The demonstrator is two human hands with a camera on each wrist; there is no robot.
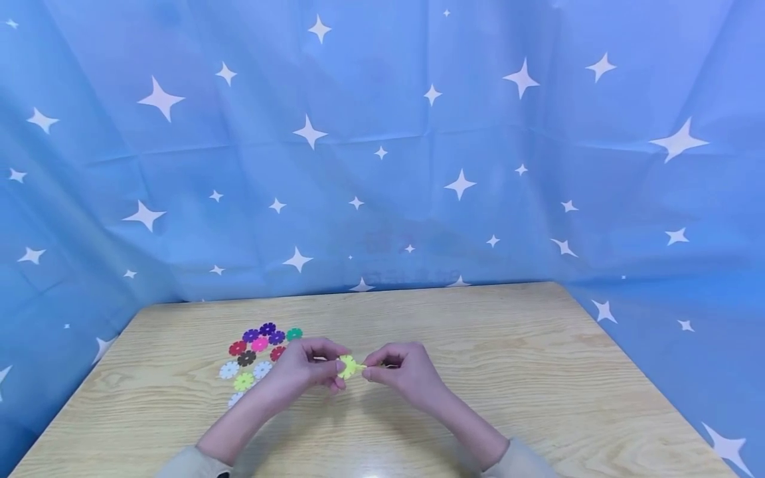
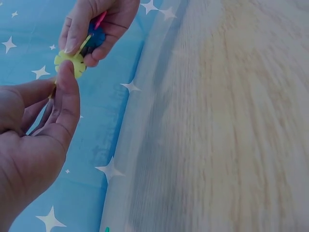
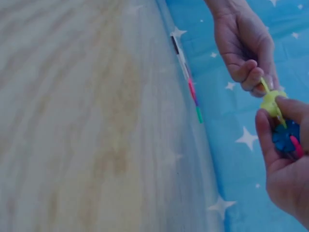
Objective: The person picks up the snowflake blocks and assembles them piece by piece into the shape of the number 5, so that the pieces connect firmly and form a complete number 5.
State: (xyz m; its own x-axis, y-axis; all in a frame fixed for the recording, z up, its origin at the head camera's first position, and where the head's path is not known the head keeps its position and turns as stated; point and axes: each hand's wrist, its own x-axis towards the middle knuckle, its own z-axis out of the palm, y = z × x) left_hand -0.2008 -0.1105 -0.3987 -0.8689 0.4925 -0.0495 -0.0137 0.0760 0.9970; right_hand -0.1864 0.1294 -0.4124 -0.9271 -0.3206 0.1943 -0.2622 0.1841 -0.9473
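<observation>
Between the two hands, above the table, is a small chain of notched plastic snowflake discs. My left hand [image 1: 307, 364] pinches a yellow disc [image 1: 346, 367] at the chain's left end. The right hand [image 1: 409, 373] pinches yellow disc parts at the other side, one of them seen edge-on. Within the right hand's fingers a blue disc [image 3: 285, 137] and a pink disc [image 3: 296, 145] show in the right wrist view, joined on below the yellow ones. How the slots meet is partly hidden by fingertips.
Loose discs lie on the wooden table [image 1: 508, 358] left of the hands: purple [image 1: 267, 328], green [image 1: 294, 334], red [image 1: 237, 348], pink [image 1: 259, 344], brown [image 1: 246, 358], white [image 1: 229, 370] and yellow-green [image 1: 244, 381]. A blue star-patterned cloth [image 1: 382, 166] hangs behind the table.
</observation>
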